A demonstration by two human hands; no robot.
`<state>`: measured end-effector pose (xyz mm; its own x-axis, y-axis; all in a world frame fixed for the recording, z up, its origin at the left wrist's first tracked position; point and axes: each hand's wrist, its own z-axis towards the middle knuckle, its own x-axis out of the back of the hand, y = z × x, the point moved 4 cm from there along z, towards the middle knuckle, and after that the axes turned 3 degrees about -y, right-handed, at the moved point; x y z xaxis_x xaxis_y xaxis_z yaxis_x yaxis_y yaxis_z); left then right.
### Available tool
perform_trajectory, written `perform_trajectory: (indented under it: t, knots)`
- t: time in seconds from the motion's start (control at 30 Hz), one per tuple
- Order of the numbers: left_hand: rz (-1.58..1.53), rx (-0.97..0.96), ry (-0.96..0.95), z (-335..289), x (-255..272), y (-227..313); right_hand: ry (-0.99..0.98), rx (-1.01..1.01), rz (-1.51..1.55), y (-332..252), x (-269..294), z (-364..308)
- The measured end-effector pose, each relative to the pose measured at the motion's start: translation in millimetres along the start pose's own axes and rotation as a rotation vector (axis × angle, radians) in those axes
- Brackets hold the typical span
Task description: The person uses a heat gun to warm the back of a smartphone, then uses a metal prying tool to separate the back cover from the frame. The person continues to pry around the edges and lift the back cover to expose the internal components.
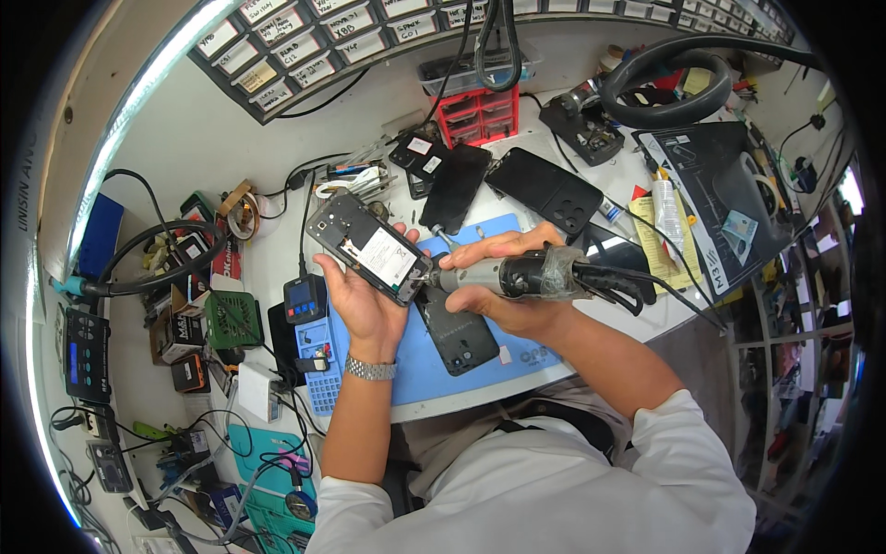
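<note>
My left hand (369, 314) is closed around an opened smartphone (349, 231), its inside facing up with a white-labelled battery (388, 258) showing. In my right hand (531, 312) is a hot air gun (480, 276), a thick silver and black handle with clear tape around its cable end. The gun's nozzle points left at the phone's lower end; whether they touch I cannot tell. Below both hands a dark phone back cover (461, 343) lies on the blue repair mat (411, 377).
Beyond my hands lie several dark phones, one a large black phone (544, 189). A red drawer box (477, 115) stands at the back. Left are a small device with a screen (305, 298) and a green basket (233, 319). Cables trail right of the gun, near a black mat (711, 198).
</note>
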<state>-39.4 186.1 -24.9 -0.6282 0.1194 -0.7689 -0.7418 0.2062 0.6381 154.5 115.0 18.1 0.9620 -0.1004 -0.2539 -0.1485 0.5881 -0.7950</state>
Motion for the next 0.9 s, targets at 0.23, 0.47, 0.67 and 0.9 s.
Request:
perform_trajectory:
  t: [0.23,0.47,0.67,0.9]
  knots:
    - [0.081,-0.045,0.013,1.6,-0.7,0.6,-0.327,0.211,-0.163,-12.9,13.1,3.2]
    - [0.084,-0.052,0.000,0.0,-4.0,-1.7,-0.326,0.210,-0.112,-7.1,10.0,-0.5]
    - [0.143,-0.084,0.010,0.1,-3.2,-1.5,-0.349,0.221,-0.107,-4.0,7.4,-0.1]
    - [0.175,-0.101,0.040,-6.2,-2.1,-1.2,-0.388,0.187,-0.122,-7.0,6.7,-4.0]
